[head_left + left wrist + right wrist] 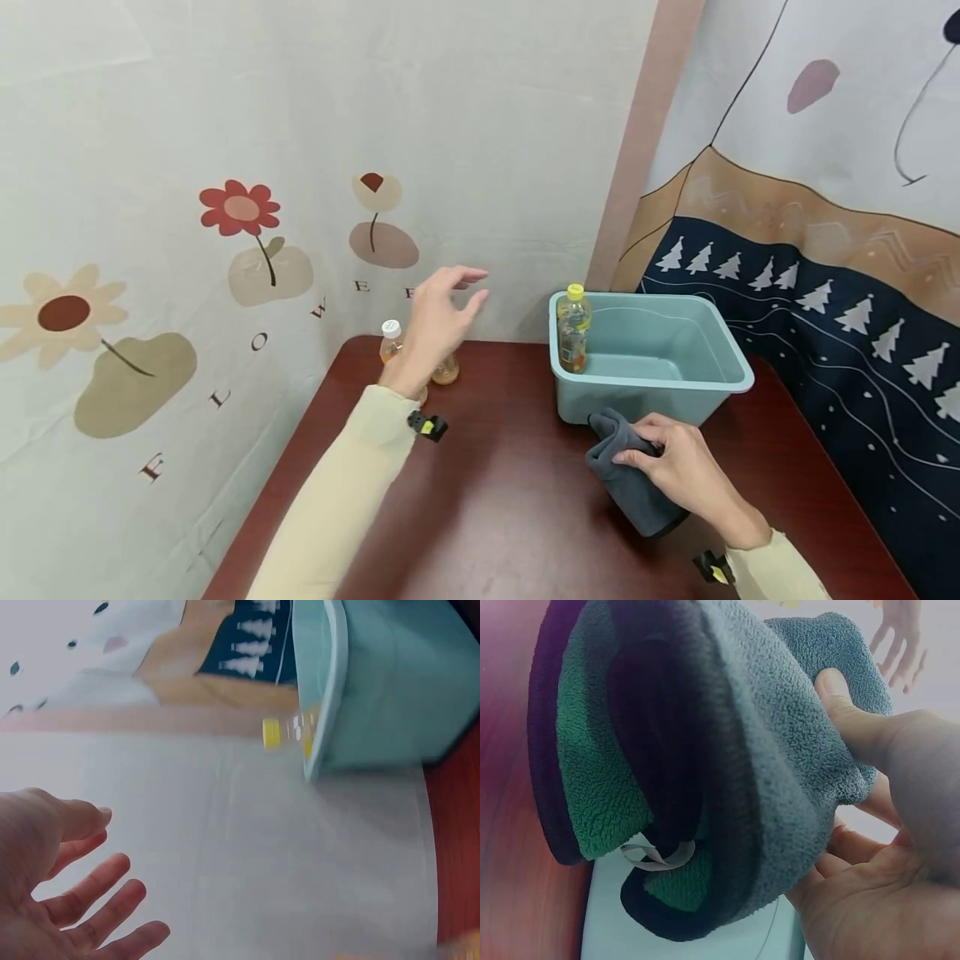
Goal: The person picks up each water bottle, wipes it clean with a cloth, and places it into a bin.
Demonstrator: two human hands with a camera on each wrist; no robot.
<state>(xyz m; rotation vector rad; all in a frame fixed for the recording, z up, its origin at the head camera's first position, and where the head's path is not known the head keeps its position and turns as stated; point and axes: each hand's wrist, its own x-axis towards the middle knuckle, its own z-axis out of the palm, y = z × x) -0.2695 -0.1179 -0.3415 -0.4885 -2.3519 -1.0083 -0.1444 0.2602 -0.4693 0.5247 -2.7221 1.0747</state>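
Note:
My right hand (678, 462) pinches a folded dark grey cloth (637, 492) between thumb and fingers, just in front of the blue-green plastic bin (637, 406). Up close in the right wrist view, the cloth (780, 757) is fuzzy with a dark sewn edge and a small pale loop. My left hand (438, 321) is raised with nothing in it, thumb and fingers apart. Below and behind it stand a white-capped bottle (391, 342) and another bottle (447, 371), both partly hidden by the hand and wrist. Inside the bin, at its left end, stands a yellow-capped bottle (574, 337).
Everything stands on a dark red-brown table (510, 500). A pale wall hanging (495, 125) with flower prints rises behind and to the left. On the right hangs a navy sheet (840, 375) with tree prints.

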